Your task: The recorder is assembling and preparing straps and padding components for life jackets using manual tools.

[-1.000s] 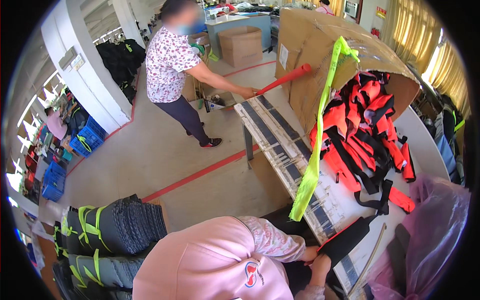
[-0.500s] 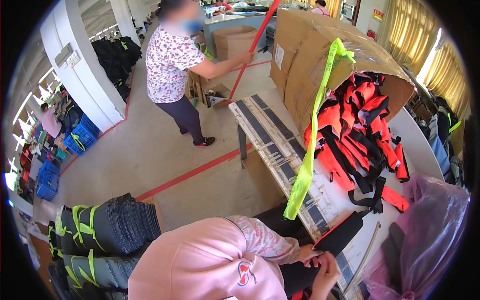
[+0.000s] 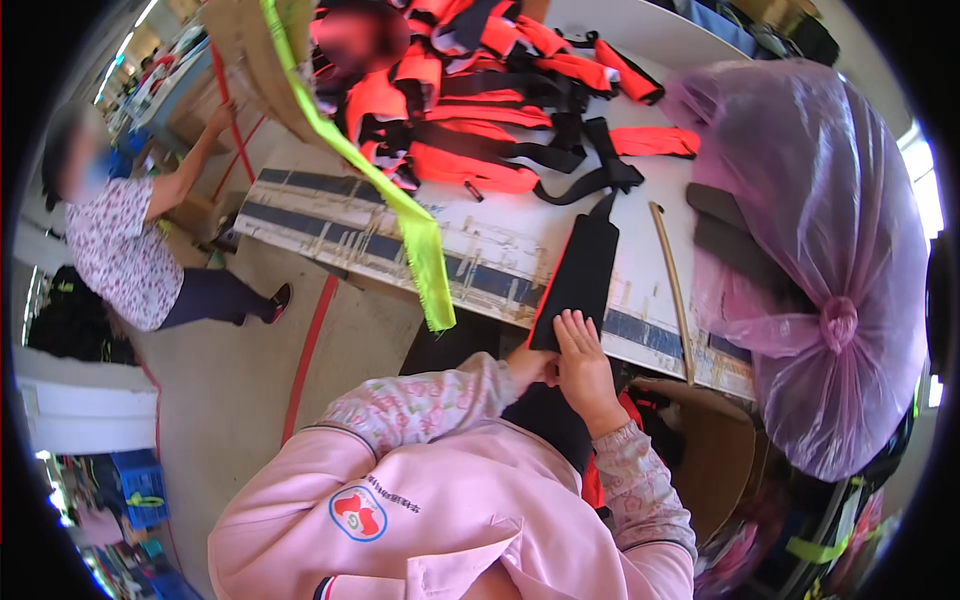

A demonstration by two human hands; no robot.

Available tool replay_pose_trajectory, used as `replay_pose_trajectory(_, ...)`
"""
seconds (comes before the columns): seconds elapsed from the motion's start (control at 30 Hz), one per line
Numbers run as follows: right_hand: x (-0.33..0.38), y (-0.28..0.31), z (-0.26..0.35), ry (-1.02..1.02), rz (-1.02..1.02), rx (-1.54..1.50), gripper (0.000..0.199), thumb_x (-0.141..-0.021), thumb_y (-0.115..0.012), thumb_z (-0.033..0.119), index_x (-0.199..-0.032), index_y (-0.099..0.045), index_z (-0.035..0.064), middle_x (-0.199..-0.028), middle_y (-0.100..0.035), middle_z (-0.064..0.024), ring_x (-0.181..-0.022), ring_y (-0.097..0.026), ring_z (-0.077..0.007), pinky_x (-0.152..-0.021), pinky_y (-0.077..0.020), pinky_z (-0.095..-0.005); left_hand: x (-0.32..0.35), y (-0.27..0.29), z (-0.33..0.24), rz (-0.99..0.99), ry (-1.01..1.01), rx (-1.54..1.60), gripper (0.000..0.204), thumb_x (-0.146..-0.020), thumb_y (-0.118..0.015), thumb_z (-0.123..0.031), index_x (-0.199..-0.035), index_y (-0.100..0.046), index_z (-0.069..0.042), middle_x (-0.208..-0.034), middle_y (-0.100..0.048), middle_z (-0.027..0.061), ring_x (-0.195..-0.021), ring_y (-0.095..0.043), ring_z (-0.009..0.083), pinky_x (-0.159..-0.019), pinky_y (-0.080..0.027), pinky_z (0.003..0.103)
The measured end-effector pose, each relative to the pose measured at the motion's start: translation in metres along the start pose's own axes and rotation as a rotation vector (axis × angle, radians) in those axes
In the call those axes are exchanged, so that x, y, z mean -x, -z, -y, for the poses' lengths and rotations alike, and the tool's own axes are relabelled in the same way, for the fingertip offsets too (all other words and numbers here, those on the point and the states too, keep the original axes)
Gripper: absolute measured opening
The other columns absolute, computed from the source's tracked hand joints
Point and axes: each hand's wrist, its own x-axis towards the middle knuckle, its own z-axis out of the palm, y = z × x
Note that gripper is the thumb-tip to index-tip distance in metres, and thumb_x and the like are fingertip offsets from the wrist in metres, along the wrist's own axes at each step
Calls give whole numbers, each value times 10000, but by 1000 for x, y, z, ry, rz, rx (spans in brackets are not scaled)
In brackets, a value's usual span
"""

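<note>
A long black fabric strap piece [image 3: 583, 262] with a red edge lies over the table's near edge, its narrow tail pointing away from me. At its near end my left hand [image 3: 530, 366] is closed on it, fingers partly hidden by the other hand. My right hand [image 3: 583, 362] rests on the strap piece with its fingers stretched out flat. Past it, a heap of red-orange and black straps [image 3: 470, 110] spreads from a cardboard box [image 3: 265, 60]. A neon-yellow fabric strip [image 3: 385, 195] hangs down in front of the heap and over the table edge.
A thin wooden stick [image 3: 673, 290] lies on the white table [image 3: 480, 225], right of the strap piece. Beyond it sits a knotted purple plastic bag [image 3: 850, 260]. At the left a person [image 3: 125, 240] holds a red pole [image 3: 230, 105]. An open carton [image 3: 705, 450] stands below the table.
My view has swung down and right toward the table. My right hand has come up from beside the strap piece and now lies flat on it. The strap piece now points away from me.
</note>
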Motion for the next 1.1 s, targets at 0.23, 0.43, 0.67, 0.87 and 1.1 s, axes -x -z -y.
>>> replay_pose_trajectory(0.23, 10, 12, 11, -22, 55, -10, 560, -831, -573, 208, -1289, -389, -57, -1353, -377, -221, -1288, -332, -323, -1080, -236, -423, 24, 33, -54, 323, 315, 115, 355, -863, -555, -416, -1059, -549, -120, -1006, -580, 93, -859, -626, 223, -823, -497, 404)
replay_pose_trajectory(0.43, 5, 16, 8, -20, 93, -38, 597, -826, -578, 262, -1279, -387, -78, -1351, -373, -233, -1293, -322, -327, -1080, -232, -415, 14, 15, -43, 193, 290, -41, 408, -861, -536, -479, -1033, -550, -110, -865, -632, 50, -755, -640, 169, -684, -541, 335)
replay_pose_trajectory(0.67, -43, 6, -21, -178, 10, -12, 701, -823, -587, 341, -1307, -319, -89, -1380, -302, -263, -1308, -265, -372, -1069, -227, -445, 8, 22, -35, 124, 250, -104, 303, -884, -563, -326, -995, -542, -45, -821, -635, 154, -600, -627, 200, -647, -548, 352)
replay_pose_trajectory(0.87, -108, -20, -79, -291, -95, 53, 810, -856, -503, 472, -1370, -191, -71, -1414, -231, -269, -1341, -183, -378, -1077, -181, -463, -5, 29, -19, 94, 191, -263, 291, -896, -544, -296, -904, -549, -5, -750, -632, 182, -447, -559, 182, -609, -538, 349)
replay_pose_trajectory(1.1, -111, -22, -72, -298, -122, 245, 812, -859, -433, 537, -1366, -225, -62, -1416, -258, -239, -1343, -199, -351, -1057, -148, -546, 0, 22, -12, 61, 177, -190, 306, -904, -531, -272, -873, -567, 30, -710, -616, 169, -440, -527, 171, -598, -530, 346)
